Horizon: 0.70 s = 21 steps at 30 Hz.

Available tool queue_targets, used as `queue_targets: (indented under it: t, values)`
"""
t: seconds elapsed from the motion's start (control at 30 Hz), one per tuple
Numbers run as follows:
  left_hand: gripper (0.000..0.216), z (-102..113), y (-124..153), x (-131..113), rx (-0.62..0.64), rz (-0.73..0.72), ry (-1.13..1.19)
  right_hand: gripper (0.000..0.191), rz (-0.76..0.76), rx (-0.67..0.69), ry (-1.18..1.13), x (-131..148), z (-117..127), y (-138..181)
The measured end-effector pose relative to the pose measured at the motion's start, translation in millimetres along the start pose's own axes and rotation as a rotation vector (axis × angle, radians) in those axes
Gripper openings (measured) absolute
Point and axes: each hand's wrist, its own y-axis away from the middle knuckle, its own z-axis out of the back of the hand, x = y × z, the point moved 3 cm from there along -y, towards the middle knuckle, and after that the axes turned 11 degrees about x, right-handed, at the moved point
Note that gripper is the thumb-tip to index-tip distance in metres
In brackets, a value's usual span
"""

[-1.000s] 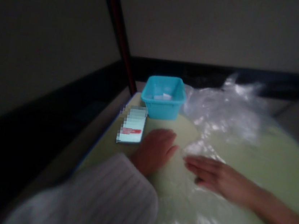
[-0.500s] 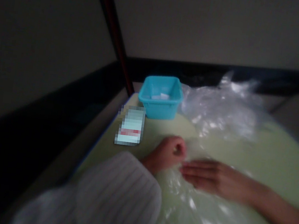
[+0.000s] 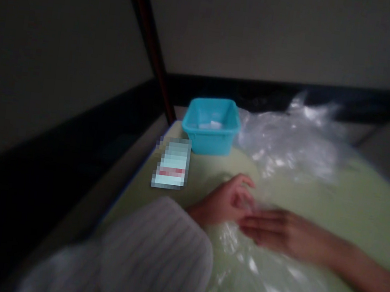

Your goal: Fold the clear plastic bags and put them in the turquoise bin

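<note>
The picture is dim and slightly blurred. My left hand [image 3: 225, 203], in a white ribbed sleeve [image 3: 152, 259], curls its fingers and thumb round the near edge of a clear plastic bag [image 3: 254, 271] lying on the pale green table top [image 3: 351, 203]. My right hand [image 3: 277, 229] lies flat on the same plastic, fingers stretched out and together, its fingertips touching those of the left hand.
A teal plastic tub [image 3: 211, 125] with something white inside stands at the table's far left corner. A small flat card or phone [image 3: 172, 164] lies in front of it. More crumpled clear plastic [image 3: 295, 139] is heaped behind, to the right of the tub. A dark red pole [image 3: 151, 41] rises behind the tub.
My left hand went from lying flat to a fist, and now its fingers are loosely curled on the plastic edge. My right hand slid slightly left on the plastic.
</note>
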Motion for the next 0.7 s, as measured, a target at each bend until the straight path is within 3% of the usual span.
queue_targets:
  t: [0.33, 0.4, 0.5, 0.57, 0.63, 0.7]
  values:
    - [0.036, 26.4, 4.5, -14.4, -0.044, -0.054, -0.478, 0.034, -0.014, 0.0, -0.002, -1.9, -3.8, 1.8]
    - [0.033, 35.8, 5.9, -17.3, -0.135, -0.035, -0.614, 0.033, -0.016, 0.011, 0.003, -2.5, -4.6, 2.2]
    - [0.029, 50.5, 9.1, -20.2, -0.409, 0.021, -0.773, 0.033, -0.022, 0.019, 0.013, -2.6, -4.6, 2.7]
    - [0.025, 55.0, 11.1, -20.8, -0.522, 0.013, -0.827, 0.035, -0.039, 0.007, 0.009, -2.9, -4.1, 3.7]
    - [0.019, 53.4, 11.7, -19.4, -0.487, -0.042, -0.841, 0.04, -0.067, -0.014, -0.001, -4.0, -3.7, 5.5]
    - [0.014, 46.9, 11.9, -16.4, -0.329, -0.107, -0.85, 0.045, -0.102, -0.022, -0.017, -6.1, -4.1, 8.0]
